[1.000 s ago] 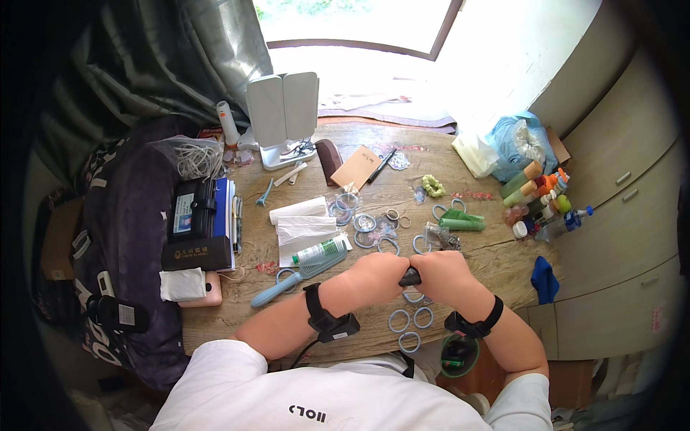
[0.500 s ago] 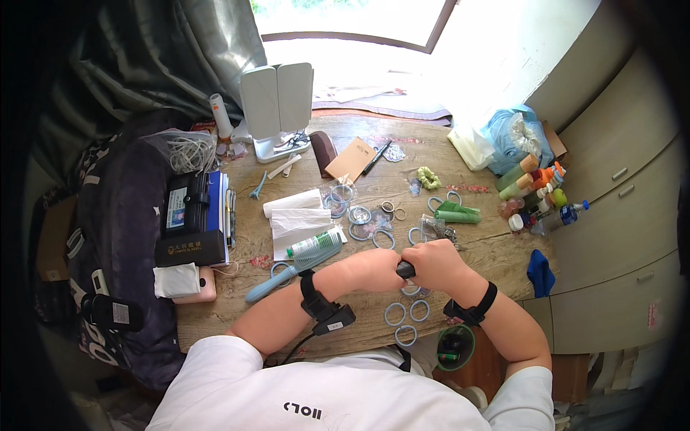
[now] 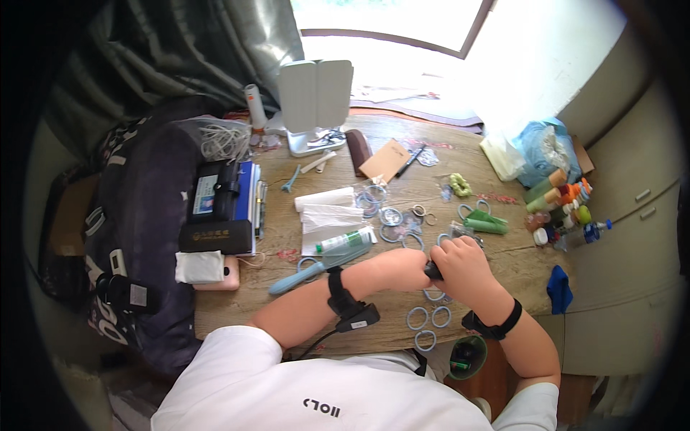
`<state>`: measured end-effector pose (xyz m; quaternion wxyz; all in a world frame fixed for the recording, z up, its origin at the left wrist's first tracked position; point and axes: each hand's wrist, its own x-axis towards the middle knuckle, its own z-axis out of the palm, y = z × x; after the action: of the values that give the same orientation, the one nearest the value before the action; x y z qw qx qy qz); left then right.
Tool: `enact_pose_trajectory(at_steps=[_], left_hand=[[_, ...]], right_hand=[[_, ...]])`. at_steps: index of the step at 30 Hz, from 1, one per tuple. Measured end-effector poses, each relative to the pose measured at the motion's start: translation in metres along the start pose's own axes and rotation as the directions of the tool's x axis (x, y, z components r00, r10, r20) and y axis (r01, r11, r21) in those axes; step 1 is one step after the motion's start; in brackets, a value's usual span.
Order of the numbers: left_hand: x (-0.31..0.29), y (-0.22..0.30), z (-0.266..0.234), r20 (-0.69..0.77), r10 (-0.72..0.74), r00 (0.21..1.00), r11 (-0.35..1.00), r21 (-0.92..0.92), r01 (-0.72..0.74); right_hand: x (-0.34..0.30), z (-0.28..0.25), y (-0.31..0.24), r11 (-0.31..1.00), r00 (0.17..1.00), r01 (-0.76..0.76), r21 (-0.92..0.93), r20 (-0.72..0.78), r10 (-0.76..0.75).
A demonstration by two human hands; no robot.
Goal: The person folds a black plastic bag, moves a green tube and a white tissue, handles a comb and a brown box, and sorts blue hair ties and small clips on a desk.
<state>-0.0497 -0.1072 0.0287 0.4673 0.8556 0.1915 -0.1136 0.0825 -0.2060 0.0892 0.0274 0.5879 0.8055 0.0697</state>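
Near the front edge of the table my left hand [image 3: 408, 269] and my right hand [image 3: 463, 264] meet. Between them is a small black object [image 3: 433, 271], whose kind I cannot make out. Both hands are closed around it, the right one from above with bent fingers. Just below the hands lie several light blue rings [image 3: 417, 318], partly covered by my right hand higher up. Beyond the hands are more blue rings [image 3: 412, 242] and a small clear bag with dark contents [image 3: 463, 231], partly hidden. By my left forearm rests a blue hairbrush [image 3: 302, 277] with a green-and-white tube [image 3: 343, 241] on it.
On the left are notebooks [image 3: 246, 201], a black wallet [image 3: 215, 190] and a pink box [image 3: 219, 284]. A folding mirror [image 3: 316, 97] stands at the back. Green-handled scissors [image 3: 485, 221], a scrunchie [image 3: 460, 184] and several bottles [image 3: 568, 208] are on the right. A bin [image 3: 467, 358] stands below the table edge.
The whole view has shifted, so the table appears farther right. My hands stay together on the black object; the right hand's fingers now lie more over the top.
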Motion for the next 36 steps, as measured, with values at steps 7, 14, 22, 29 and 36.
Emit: enact_pose_trajectory(at_steps=[7,14,22,29,36], left_hand=[[-0.005,0.006,-0.001,-0.039,0.001,0.999,0.996,0.085,0.003],[-0.01,0.01,-0.016,-0.01,-0.021,1.0,0.999,-0.035,0.02],[0.025,-0.02,0.013,-0.6,0.287,0.747,0.829,-0.236,-0.508],[0.053,-0.052,0.013,-0.457,0.182,0.871,0.517,-0.709,-0.48],[0.051,-0.051,0.006,-0.385,0.167,0.908,0.407,-0.812,-0.419]], right_hand=[[0.0,0.011,0.003,0.984,0.98,-0.107,0.14,0.181,0.081],[0.001,0.008,0.015,0.98,0.968,-0.131,0.15,0.235,0.094],[-0.002,-0.003,0.047,0.96,0.954,-0.247,0.136,0.207,0.216],[0.003,0.01,0.13,0.766,0.868,-0.488,0.418,0.134,0.479],[0.004,0.052,0.253,0.341,0.634,-0.661,0.669,0.254,0.731]])
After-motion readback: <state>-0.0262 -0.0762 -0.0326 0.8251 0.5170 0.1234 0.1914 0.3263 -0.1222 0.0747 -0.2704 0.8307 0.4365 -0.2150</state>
